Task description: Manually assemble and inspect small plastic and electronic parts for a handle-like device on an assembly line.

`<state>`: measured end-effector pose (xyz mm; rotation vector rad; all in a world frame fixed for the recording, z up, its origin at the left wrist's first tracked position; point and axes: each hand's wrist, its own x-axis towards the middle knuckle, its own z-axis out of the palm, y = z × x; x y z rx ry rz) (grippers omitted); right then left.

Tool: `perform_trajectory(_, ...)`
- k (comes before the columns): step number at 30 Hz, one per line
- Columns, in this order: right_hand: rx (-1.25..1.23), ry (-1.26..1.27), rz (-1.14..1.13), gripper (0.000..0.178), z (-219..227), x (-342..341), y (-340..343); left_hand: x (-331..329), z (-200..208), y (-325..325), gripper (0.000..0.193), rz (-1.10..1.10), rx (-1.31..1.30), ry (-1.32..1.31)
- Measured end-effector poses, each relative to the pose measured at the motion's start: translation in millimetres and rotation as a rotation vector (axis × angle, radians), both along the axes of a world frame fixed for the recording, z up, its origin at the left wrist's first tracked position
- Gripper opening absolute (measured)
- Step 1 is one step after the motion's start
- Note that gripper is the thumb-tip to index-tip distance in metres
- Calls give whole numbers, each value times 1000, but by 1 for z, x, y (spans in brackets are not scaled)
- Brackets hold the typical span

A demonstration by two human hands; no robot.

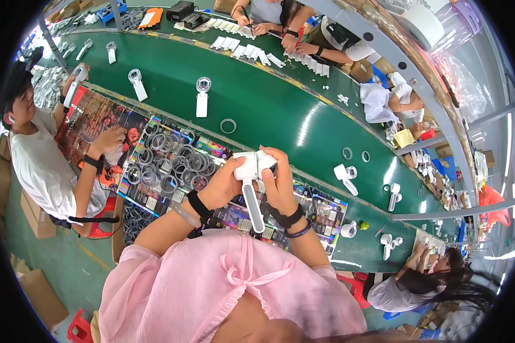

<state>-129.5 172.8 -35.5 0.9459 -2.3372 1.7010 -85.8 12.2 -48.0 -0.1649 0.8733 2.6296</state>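
Observation:
A white handheld fan (253, 207) is held between both hands in front of my chest, its handle with a grey inset strip pointing down toward me. My left hand (223, 186) grips the left side of its white head, thumb on top. Around the right side, my right hand (281, 184) closes with its thumb against the body near the handle's top; a dark part of the head shows by the fingers. Just left of my hands, many loose grey rings (169, 163) lie piled on a printed, colourful surface.
A green conveyor belt (280, 108) runs beyond, carrying more white fans (202, 100) and a loose ring (228, 126). Co-workers sit at left (51, 154) and lower right (406, 291); others work across the belt among white parts (243, 50). A metal frame (440, 214) crosses at right.

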Motion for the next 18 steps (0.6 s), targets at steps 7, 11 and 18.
perform_trajectory(7,-60,-2,118,38,20,18,-7,30,6,9,45,144,-136,-1)
perform_trajectory(11,-22,-103,202,46,23,23,-1,45,11,13,45,123,-196,28)
perform_trajectory(18,80,-226,493,49,2,26,1,68,-5,23,49,2,-198,-80)
